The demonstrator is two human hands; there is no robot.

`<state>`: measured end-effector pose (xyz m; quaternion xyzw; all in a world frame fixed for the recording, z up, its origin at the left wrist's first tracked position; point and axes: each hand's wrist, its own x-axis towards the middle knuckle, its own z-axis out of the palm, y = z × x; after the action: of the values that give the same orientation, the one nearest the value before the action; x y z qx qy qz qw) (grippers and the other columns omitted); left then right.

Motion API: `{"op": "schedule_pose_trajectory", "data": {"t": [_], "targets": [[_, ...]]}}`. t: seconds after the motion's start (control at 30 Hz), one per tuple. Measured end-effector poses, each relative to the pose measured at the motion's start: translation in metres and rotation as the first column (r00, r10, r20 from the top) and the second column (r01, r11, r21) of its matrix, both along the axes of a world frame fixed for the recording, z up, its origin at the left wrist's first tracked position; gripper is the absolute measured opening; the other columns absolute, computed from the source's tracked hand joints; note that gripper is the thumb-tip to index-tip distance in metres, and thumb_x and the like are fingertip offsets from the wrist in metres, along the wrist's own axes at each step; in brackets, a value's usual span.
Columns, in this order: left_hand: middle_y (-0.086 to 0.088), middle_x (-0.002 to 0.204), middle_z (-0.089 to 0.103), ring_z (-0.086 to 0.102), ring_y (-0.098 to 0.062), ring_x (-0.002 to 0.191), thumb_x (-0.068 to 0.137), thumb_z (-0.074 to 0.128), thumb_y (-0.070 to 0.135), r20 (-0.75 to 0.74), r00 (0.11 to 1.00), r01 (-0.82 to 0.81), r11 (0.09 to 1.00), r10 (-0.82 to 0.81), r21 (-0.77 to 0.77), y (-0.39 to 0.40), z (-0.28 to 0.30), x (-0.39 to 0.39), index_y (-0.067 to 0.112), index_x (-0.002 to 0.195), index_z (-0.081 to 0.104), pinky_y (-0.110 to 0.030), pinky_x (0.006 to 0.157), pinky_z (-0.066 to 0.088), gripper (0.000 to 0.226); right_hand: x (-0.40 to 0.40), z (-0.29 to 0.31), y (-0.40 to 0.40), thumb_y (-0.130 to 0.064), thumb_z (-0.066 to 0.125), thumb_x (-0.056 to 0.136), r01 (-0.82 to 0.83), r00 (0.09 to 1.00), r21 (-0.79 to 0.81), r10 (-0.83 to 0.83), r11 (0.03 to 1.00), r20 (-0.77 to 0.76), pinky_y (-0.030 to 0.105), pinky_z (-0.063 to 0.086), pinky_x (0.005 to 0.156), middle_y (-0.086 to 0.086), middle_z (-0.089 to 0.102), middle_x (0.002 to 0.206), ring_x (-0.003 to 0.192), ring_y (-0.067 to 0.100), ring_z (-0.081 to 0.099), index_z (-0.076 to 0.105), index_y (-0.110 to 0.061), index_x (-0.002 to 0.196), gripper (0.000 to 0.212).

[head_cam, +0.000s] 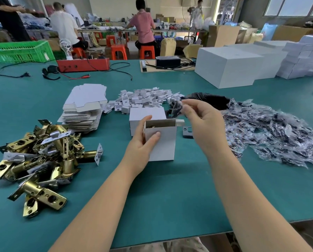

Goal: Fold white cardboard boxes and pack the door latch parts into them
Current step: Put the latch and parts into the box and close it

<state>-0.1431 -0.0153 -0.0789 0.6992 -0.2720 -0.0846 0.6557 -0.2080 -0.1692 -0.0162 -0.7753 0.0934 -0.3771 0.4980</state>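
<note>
A white cardboard box [163, 142] stands upright on the green table, its top open, with a brass part showing inside. My left hand [143, 140] grips its left side, thumb over the rim. My right hand [204, 122] is raised just right of the box and pinches a small clear bag of dark screws [177, 108] above the opening. A closed white box [146, 115] lies behind. Brass door latches [41, 160] are heaped at the left.
A stack of flat box blanks [83, 110] and a pile of small white inserts [144, 99] lie behind. Black plates [208, 99] and many screw bags [275, 135] spread at the right. A black strike plate [187, 132] lies beside the box. Large white cartons [226, 70] stand far right.
</note>
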Motion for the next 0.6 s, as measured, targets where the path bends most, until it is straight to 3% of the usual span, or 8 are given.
{"op": "schedule_pose_trajectory", "data": {"t": [0.07,0.13,0.2,0.27,0.37,0.47,0.6], "targets": [[0.005,0.109,0.049,0.051,-0.008,0.101,0.073,0.056,0.06,-0.002,1.0,0.014,1.0,-0.014,0.001,0.0003,-0.0004,0.0001,0.065,0.122,0.042,-0.035,0.106,0.04,0.051,0.0003,0.0076,0.0023,-0.019,0.059,0.094,-0.012,1.0,-0.004,0.012,1.0,0.017,0.026,0.051,0.083,-0.014,0.068,0.087,0.086,0.007,0.064,0.065,-0.03,0.099,0.013],[0.005,0.109,0.046,0.05,-0.012,0.1,0.073,0.056,0.06,-0.015,1.0,0.024,1.0,-0.024,-0.005,0.0004,-0.0002,0.0002,0.065,0.122,0.042,-0.04,0.107,0.039,0.051,0.0014,0.012,0.0023,-0.021,0.059,0.094,-0.045,0.995,-0.085,0.037,0.995,-0.088,0.023,0.051,0.077,-0.01,0.069,0.086,0.085,0.011,0.064,0.067,-0.027,0.101,0.012],[0.006,0.11,0.042,0.047,-0.009,0.098,0.073,0.055,0.06,-0.013,1.0,0.023,1.0,-0.023,-0.006,0.0004,0.0,0.0006,0.062,0.124,0.042,-0.035,0.103,0.04,0.053,0.0021,0.0117,0.0032,-0.023,0.059,0.093,-0.084,0.975,-0.198,0.039,0.977,-0.219,0.022,0.047,0.067,-0.007,0.067,0.083,0.079,0.014,0.062,0.067,-0.026,0.103,0.013],[0.007,0.108,0.047,0.05,-0.007,0.097,0.073,0.054,0.06,-0.012,1.0,0.01,1.0,-0.01,0.002,0.0004,0.0002,0.0002,0.063,0.123,0.041,-0.026,0.098,0.041,0.052,0.0018,0.0111,0.0039,-0.024,0.06,0.092,-0.086,0.967,-0.31,0.004,0.947,-0.255,0.026,0.046,0.071,-0.008,0.066,0.082,0.079,0.018,0.057,0.068,-0.023,0.103,0.013],[0.008,0.106,0.057,0.054,-0.009,0.1,0.077,0.055,0.053,-0.036,0.999,-0.001,1.0,0.001,-0.003,-0.0003,0.0007,-0.0004,0.07,0.116,0.042,-0.028,0.099,0.041,0.044,0.0029,0.0119,0.0038,-0.025,0.062,0.091,-0.069,0.964,-0.553,-0.086,0.83,-0.251,0.02,0.03,0.086,-0.001,0.061,0.102,0.104,0.022,0.045,0.074,-0.017,0.102,0.018],[0.004,0.104,0.052,0.051,-0.008,0.095,0.08,0.054,0.05,-0.021,1.0,0.01,1.0,-0.01,0.008,-0.0003,0.0006,-0.0009,0.067,0.118,0.04,-0.026,0.098,0.04,0.044,0.0019,0.0109,0.0056,-0.031,0.052,0.096,-0.114,0.938,-0.684,-0.149,0.721,-0.313,0.03,0.029,0.093,0.002,0.055,0.121,0.115,0.026,0.038,0.076,-0.016,0.095,0.029],[0.006,0.106,0.048,0.049,-0.002,0.095,0.082,0.052,0.048,-0.013,1.0,0.015,1.0,-0.015,0.021,-0.0002,0.0009,-0.0017,0.065,0.121,0.037,-0.022,0.097,0.04,0.045,0.0009,0.0032,0.0086,-0.046,0.037,0.098,-0.243,0.882,-0.68,-0.135,0.692,-0.452,0.032,0.024,0.1,0.003,0.047,0.137,0.127,0.022,0.031,0.075,-0.02,0.097,0.046]]}}
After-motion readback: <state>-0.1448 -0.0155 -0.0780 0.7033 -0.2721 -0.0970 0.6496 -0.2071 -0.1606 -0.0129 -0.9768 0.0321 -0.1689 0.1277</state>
